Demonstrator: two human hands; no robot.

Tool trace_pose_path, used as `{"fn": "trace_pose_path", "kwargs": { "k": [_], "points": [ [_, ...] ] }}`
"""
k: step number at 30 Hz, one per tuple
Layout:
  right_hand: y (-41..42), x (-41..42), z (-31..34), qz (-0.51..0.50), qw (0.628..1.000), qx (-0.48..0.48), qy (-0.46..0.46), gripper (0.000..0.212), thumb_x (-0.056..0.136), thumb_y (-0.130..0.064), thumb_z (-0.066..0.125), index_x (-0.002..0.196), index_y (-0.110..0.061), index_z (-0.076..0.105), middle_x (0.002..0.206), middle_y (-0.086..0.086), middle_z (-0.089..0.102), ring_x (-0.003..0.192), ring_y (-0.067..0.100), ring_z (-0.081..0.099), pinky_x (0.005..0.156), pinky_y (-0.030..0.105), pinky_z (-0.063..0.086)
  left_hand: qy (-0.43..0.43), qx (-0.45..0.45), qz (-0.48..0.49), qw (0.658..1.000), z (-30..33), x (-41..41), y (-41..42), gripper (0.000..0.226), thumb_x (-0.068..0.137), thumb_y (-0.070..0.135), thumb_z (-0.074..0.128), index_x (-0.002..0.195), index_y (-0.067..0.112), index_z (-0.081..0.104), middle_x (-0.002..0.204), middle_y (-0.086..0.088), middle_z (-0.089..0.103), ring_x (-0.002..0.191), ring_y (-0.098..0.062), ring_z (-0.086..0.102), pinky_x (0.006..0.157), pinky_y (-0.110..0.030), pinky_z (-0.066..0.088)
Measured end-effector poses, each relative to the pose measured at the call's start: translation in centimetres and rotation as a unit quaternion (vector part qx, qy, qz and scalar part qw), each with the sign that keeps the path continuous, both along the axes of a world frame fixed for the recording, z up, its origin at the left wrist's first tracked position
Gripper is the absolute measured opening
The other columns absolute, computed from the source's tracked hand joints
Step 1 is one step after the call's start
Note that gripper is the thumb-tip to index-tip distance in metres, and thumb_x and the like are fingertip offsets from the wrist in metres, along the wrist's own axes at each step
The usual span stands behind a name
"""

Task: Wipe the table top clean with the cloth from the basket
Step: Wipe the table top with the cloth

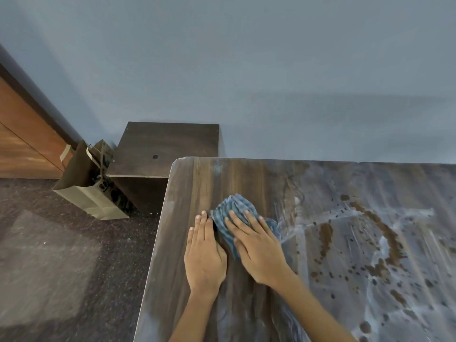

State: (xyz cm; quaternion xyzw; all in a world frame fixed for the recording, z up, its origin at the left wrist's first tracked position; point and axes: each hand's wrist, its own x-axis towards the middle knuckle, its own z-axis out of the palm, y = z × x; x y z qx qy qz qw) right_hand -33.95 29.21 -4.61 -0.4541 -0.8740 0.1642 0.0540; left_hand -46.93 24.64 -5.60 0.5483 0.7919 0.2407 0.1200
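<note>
Pressing cloth (232, 218) flat-fingered with right hand (256, 248), left hand (204, 255) flat on table (246, 304), no curled grip

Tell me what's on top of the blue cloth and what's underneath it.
The right hand lies flat on the blue cloth, fingers spread. The left hand rests on the table top beside it. Under the cloth is that wood surface; any stains there are covered.

The one head-worn camera looks forward and steeply down from close above the near left corner of the table (246, 183), both hands at lower centre, with floor (61, 255) at lower left and blue wall (246, 70) filling the upper frame.
</note>
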Motion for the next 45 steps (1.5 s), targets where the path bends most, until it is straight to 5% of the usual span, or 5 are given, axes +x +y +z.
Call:
{"fn": "trace_pose_path", "kwargs": {
  "k": [8,17,27,35,45],
  "points": [
    [6.2,1.9,0.8,-0.184,0.981,-0.014,-0.063,0.049,0.103,-0.032,0.022,0.151,-0.027,0.011,0.159,-0.008,0.007,0.147,0.021,0.0,0.119,0.042,0.002,0.012,-0.009,0.005,1.0,0.2,0.5,-0.8,0.053,0.092,0.006,0.036,0.144,0.011,0.029,0.153,-0.002,0.027,0.143,-0.013,0.018,0.117,-0.027,0.009],
    [-1.3,-0.3,0.1,0.014,1.0,-0.005,-0.009,0.05,0.1,-0.028,0.027,0.149,-0.031,0.02,0.157,-0.016,0.009,0.146,0.012,-0.003,0.115,0.032,-0.008,0.002,-0.011,0.003,1.0,-0.1,0.2,-0.8,0.053,0.092,0.014,0.034,0.144,0.009,0.029,0.152,-0.005,0.029,0.142,-0.014,0.02,0.116,-0.026,0.008],
    [2.6,1.1,0.6,-0.135,0.989,-0.017,-0.053,0.05,0.103,-0.029,0.022,0.151,-0.028,0.008,0.159,-0.01,0.003,0.147,0.019,-0.004,0.118,0.039,-0.002,0.02,-0.012,-0.01,1.0,0.0,0.3,-2.4,0.055,0.093,0.009,0.035,0.146,0.012,0.024,0.155,-0.001,0.021,0.144,-0.012,0.012,0.115,-0.023,0.002],
    [-5.4,-0.4,0.2,-0.008,1.0,-0.011,-0.022,0.051,0.1,-0.025,0.031,0.15,-0.03,0.017,0.158,-0.013,0.011,0.147,0.017,-0.001,0.116,0.038,-0.006,0.009,-0.014,-0.029,0.999,0.1,0.3,-5.5,0.054,0.093,0.011,0.037,0.146,0.011,0.023,0.154,-0.002,0.024,0.138,-0.003,0.005,0.115,-0.022,0.004],
    [-1.5,2.7,1.5,-0.111,0.99,-0.039,-0.078,0.049,0.103,-0.028,0.022,0.151,-0.028,0.009,0.16,-0.009,0.003,0.147,0.021,-0.003,0.118,0.04,0.0,0.024,-0.026,-0.085,0.996,0.3,0.0,-9.3,0.061,0.092,0.009,0.033,0.149,0.017,0.012,0.156,0.006,0.005,0.139,-0.003,-0.008,0.114,-0.019,-0.006]
  ]
}}
